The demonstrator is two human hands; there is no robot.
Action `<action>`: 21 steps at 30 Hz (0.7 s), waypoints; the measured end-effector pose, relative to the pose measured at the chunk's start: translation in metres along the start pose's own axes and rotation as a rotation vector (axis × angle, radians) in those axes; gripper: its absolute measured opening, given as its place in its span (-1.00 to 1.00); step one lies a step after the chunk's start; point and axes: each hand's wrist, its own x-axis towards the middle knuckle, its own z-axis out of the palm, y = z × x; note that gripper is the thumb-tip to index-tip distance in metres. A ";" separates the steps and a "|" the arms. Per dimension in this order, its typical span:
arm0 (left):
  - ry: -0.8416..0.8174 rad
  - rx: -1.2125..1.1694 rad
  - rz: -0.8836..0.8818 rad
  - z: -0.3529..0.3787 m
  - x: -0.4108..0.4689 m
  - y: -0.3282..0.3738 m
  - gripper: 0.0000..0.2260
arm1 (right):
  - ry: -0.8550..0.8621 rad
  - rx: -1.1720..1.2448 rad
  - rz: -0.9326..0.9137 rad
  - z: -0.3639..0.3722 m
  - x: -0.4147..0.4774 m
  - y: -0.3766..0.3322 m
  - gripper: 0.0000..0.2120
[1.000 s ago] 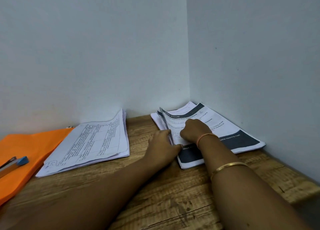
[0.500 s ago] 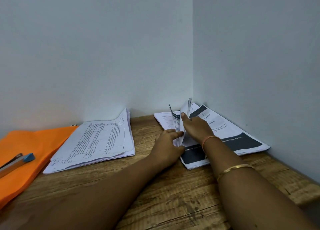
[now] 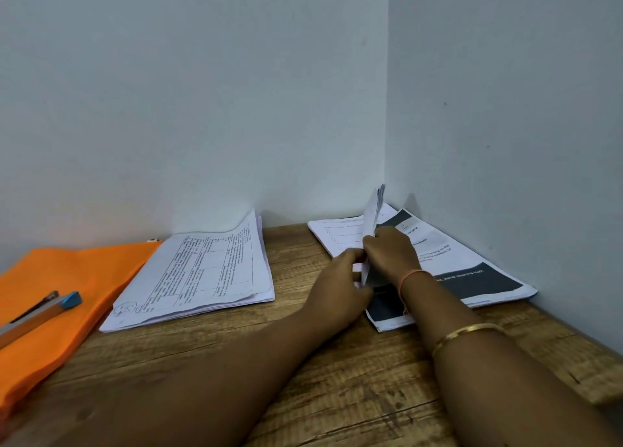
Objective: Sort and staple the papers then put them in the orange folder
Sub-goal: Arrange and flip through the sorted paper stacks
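Near the wall point(image 3: 505, 143) — left hand point(image 3: 338, 279), right hand point(image 3: 392, 252) pinch upright sheets point(image 3: 373, 212).

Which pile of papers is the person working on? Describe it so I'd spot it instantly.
Look to the far corner of the wooden table, where the two walls meet. The corner pile has some sheets lifted between the left hand and right hand. Its top page carries dark bands, unlike the ruled-grid pile beside the orange folder.

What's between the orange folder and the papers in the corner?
In the head view, a second paper stack lies between the orange folder and the corner papers, then bare wooden table.
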 end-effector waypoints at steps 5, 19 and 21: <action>0.022 -0.206 -0.144 -0.007 -0.003 0.006 -0.33 | 0.113 0.052 -0.138 0.000 -0.011 -0.015 -0.68; 0.424 -0.627 -0.515 -0.086 -0.014 -0.022 -0.65 | 0.146 -0.141 -0.472 0.027 -0.033 -0.035 -0.74; 0.454 -0.564 -0.485 -0.103 -0.021 -0.028 -0.67 | 0.170 -0.155 -0.423 0.028 -0.033 -0.037 -0.70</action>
